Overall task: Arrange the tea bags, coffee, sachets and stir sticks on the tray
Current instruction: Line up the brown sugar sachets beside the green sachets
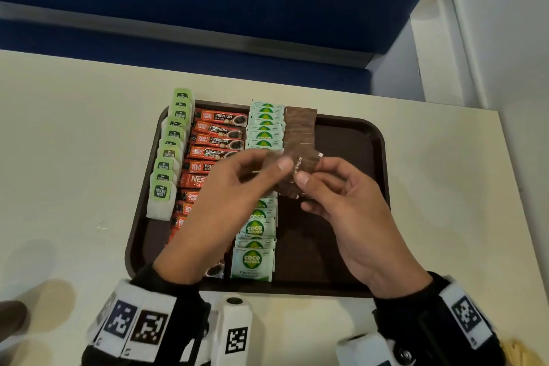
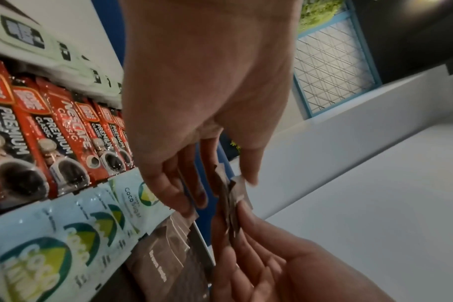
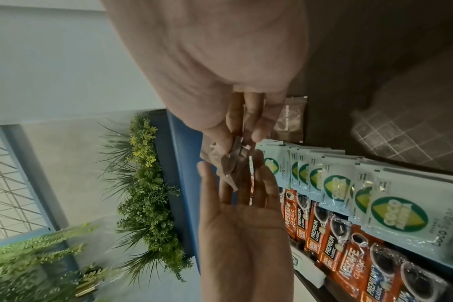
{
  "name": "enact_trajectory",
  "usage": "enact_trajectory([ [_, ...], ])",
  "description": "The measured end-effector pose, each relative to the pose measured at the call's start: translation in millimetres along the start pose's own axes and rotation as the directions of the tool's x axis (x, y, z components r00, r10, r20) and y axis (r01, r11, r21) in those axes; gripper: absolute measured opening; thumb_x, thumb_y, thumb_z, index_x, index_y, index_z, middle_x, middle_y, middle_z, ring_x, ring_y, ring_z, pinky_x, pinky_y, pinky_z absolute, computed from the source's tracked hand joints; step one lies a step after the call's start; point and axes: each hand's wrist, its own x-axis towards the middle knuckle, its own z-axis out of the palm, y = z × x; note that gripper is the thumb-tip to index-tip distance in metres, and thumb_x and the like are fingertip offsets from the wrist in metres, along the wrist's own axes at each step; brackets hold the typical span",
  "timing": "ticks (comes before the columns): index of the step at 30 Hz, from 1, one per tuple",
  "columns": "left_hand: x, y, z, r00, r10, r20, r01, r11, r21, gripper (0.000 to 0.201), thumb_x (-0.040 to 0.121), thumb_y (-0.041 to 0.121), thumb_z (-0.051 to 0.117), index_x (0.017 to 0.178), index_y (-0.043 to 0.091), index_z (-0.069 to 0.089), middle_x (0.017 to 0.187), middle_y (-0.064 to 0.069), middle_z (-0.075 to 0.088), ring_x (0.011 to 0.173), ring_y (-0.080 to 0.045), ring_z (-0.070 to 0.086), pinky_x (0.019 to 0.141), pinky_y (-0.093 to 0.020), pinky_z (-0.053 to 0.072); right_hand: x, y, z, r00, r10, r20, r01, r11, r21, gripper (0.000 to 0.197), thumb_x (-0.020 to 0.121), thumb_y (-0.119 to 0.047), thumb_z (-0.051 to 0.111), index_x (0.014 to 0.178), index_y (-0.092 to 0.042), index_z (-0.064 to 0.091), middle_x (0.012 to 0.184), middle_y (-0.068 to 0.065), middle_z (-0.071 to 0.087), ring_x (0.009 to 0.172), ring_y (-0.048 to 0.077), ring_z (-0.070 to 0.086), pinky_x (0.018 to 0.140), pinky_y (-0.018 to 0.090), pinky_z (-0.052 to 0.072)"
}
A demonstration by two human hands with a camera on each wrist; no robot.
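We are pinching thin brown paper sugar sachets (image 1: 298,175) with our left hand (image 1: 228,202) and right hand (image 1: 341,202) above the dark brown plastic tray (image 1: 356,134).

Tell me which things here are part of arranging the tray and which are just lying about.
Job:
tray
tea bags
coffee sticks
coco sugar sachets
brown sugar sachets, some held in left hand and right hand

Lying about:
table
plants
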Motion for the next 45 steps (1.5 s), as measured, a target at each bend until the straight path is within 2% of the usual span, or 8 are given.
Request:
enact_trajectory([
  [4, -1.9, -3.1, -4.0, 1.000, -0.013, -0.028, 0.014, 0.999, 0.047, 0.010, 0.096, 0.015, 0.079, 0.106, 0.013, 0.082, 0.097, -0.003, 0.085, 0.094, -0.021, 0.082, 0.072, -0.031, 0.066, -0.4, -1.9, -0.9, 0.999, 0.037, 0.012, -0.036, 0.998, -0.054, 0.020, 0.095, -0.021, 0.078, 0.114, -0.016, 0.074, 0.101, 0.002, 0.083, 0.102, 0.016, 0.078, 0.084, 0.032, 0.063],
  [10, -3.4, 6.8, -11.6, 0.999, -0.027, 0.019, 0.024, 0.994, 0.110, 0.018, 0.090, 0.015, 0.084, 0.108, 0.018, 0.083, 0.093, -0.001, 0.085, 0.072, -0.017, 0.078, 0.070, -0.021, 0.062, 9.7, -8.9, -14.5, 0.993, -0.120, -0.018, 0.108, 0.945, -0.307, 0.010, 0.094, -0.029, 0.078, 0.103, -0.025, 0.080, 0.093, -0.008, 0.080, 0.086, 0.004, 0.073, 0.071, 0.015, 0.057],
  [14, -4.4, 13.0, -10.7, 0.999, -0.038, 0.038, 0.037, 0.999, 0.036, 0.026, 0.088, 0.009, 0.084, 0.113, 0.015, 0.081, 0.100, -0.001, 0.085, 0.090, -0.017, 0.082, 0.071, -0.021, 0.063, 14.1, -11.6, -19.0, 0.997, -0.075, -0.023, 0.068, 0.973, -0.220, 0.010, 0.095, -0.023, 0.076, 0.102, -0.018, 0.082, 0.091, 0.000, 0.080, 0.078, 0.006, 0.070, 0.069, 0.021, 0.058],
  [17, -3.4, 13.2, -12.1, 1.000, 0.017, -0.020, -0.015, 0.998, 0.055, 0.025, 0.089, 0.004, 0.083, 0.112, 0.014, 0.082, 0.098, -0.001, 0.085, 0.089, -0.016, 0.082, 0.069, -0.020, 0.062, 16.3, -14.2, -24.7, 0.999, 0.016, 0.040, -0.009, 0.985, -0.171, 0.016, 0.097, -0.022, 0.074, 0.105, -0.010, 0.080, 0.096, 0.014, 0.079, 0.082, 0.014, 0.070, 0.073, 0.028, 0.054],
  [23, -6.2, 13.9, -14.8, 0.995, 0.080, -0.051, -0.074, 0.991, 0.114, 0.025, 0.089, 0.004, 0.084, 0.110, 0.019, 0.081, 0.094, 0.002, 0.085, 0.087, -0.012, 0.081, 0.071, -0.019, 0.061, 14.6, -17.5, -42.0, 0.948, 0.190, 0.256, -0.110, 0.949, -0.297, 0.012, 0.098, -0.018, 0.070, 0.098, -0.008, 0.076, 0.093, 0.006, 0.077, 0.087, 0.017, 0.067, 0.075, 0.030, 0.048],
  [29, -8.4, 10.4, -12.2, 0.998, 0.058, -0.021, -0.054, 0.984, 0.169, 0.017, 0.093, 0.009, 0.082, 0.107, 0.018, 0.081, 0.093, 0.002, 0.085, 0.082, -0.012, 0.080, 0.072, -0.017, 0.060, 11.7, -12.7, -40.5, 0.976, 0.019, 0.217, 0.090, 0.872, -0.481, 0.005, 0.095, -0.027, 0.078, 0.099, -0.025, 0.079, 0.097, -0.002, 0.079, 0.093, 0.014, 0.071, 0.074, 0.012, 0.050],
  [34, -5.5, 4.1, -19.1, 0.973, 0.020, -0.230, -0.029, 0.999, -0.033, 0.018, 0.101, 0.005, 0.072, 0.115, 0.013, 0.079, 0.106, -0.003, 0.084, 0.090, -0.021, 0.083, 0.082, -0.022, 0.065, 25.4, 17.6, -47.2, 0.987, -0.128, -0.094, 0.058, 0.841, -0.537, 0.003, 0.098, -0.027, 0.076, 0.100, -0.030, 0.075, 0.094, -0.009, 0.078, 0.088, 0.001, 0.067, 0.069, 0.006, 0.048],
  [45, -5.4, -0.9, -27.6, 0.942, 0.065, -0.329, -0.083, 0.996, -0.043, 0.019, 0.100, 0.006, 0.073, 0.116, 0.015, 0.077, 0.096, -0.001, 0.085, 0.084, -0.013, 0.080, 0.075, -0.017, 0.061, 31.8, 55.1, -31.1, 0.965, -0.254, -0.067, 0.153, 0.751, -0.643, 0.012, 0.090, -0.022, 0.086, 0.095, -0.021, 0.075, 0.081, -0.007, 0.072, 0.073, 0.000, 0.064, 0.065, 0.008, 0.048],
])
